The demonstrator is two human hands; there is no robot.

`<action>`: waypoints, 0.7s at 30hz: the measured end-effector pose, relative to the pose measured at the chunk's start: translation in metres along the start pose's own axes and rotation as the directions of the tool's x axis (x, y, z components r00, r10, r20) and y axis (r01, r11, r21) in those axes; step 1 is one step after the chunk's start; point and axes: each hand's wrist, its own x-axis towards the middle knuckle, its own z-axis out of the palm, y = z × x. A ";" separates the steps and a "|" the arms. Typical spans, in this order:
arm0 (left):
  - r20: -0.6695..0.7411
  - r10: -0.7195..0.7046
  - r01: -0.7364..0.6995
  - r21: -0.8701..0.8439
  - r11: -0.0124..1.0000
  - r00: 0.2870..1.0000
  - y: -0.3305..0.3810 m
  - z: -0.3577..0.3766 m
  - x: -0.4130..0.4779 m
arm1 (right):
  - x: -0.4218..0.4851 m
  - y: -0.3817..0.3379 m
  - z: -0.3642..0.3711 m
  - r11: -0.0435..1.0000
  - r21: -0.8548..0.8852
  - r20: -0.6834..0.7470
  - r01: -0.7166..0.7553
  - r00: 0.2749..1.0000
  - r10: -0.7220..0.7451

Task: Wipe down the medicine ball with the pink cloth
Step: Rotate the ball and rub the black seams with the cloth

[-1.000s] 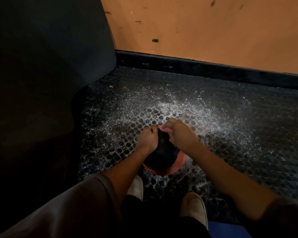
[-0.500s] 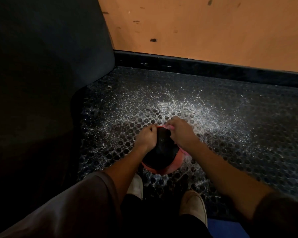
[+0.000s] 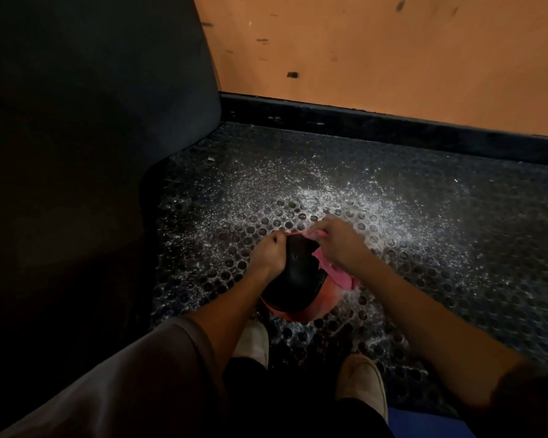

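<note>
1. The medicine ball (image 3: 293,281) sits on the floor mat (image 3: 424,248) just ahead of the person's shoes (image 3: 361,384), at 6 o'clock from the white-speckled patch.
2. A moment ago only a sliver of pink peeped out under the fingers. Now a broad fold of the pink cloth (image 3: 337,276) trails down the ball's flank at 3 o'clock.
3. The right hand (image 3: 336,241) is bunched tight on the cloth at the ball's 1 o'clock shoulder, and it has barely shifted. I take this as a stroke under way across the top and down the right side.
4. The left hand (image 3: 268,254) stays at 10 o'clock, fingers curled onto the ball's upper edge to steady it.
5. The black panel faces up as before, so the ball hardly seems turned. I judge much of its surface is still to be wiped.
6. Hard to tell:
   - The ball's far side and underside are hidden.
   - The light is dim, so I cannot see dirt or wetness on the ball.
   - The specks on the mat could be droplets or powder.
   - The dark bulk (image 3: 92,153) at 9 o'clock is unreadable.
</note>
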 end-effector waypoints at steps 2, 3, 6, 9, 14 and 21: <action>-0.016 0.006 -0.006 0.001 1.000 1.000 0.001 0.002 0.000 | 0.005 0.000 -0.011 0.967 0.164 -0.042 -0.195 0.978 0.205; -0.022 0.012 -0.011 0.005 1.000 1.000 0.002 0.004 0.000 | 0.008 0.000 -0.017 0.921 0.282 -0.041 -0.268 0.956 0.291; -0.018 0.001 0.000 0.022 1.000 1.000 0.004 0.004 0.000 | 0.013 -0.002 -0.029 0.707 0.583 0.120 -0.400 0.903 0.413; -0.009 -0.011 0.011 0.039 0.999 1.000 0.007 0.005 0.000 | 0.008 0.007 -0.025 0.750 0.527 0.208 -0.399 0.916 0.342; -0.017 -0.014 0.015 0.052 0.999 1.000 0.009 0.006 -0.001 | -0.013 0.016 -0.008 0.986 0.003 -0.044 -0.168 0.985 0.168; -0.001 0.014 -0.014 0.064 0.998 1.000 0.005 0.005 -0.002 | -0.015 0.026 0.010 0.995 -0.101 -0.036 -0.013 0.999 0.009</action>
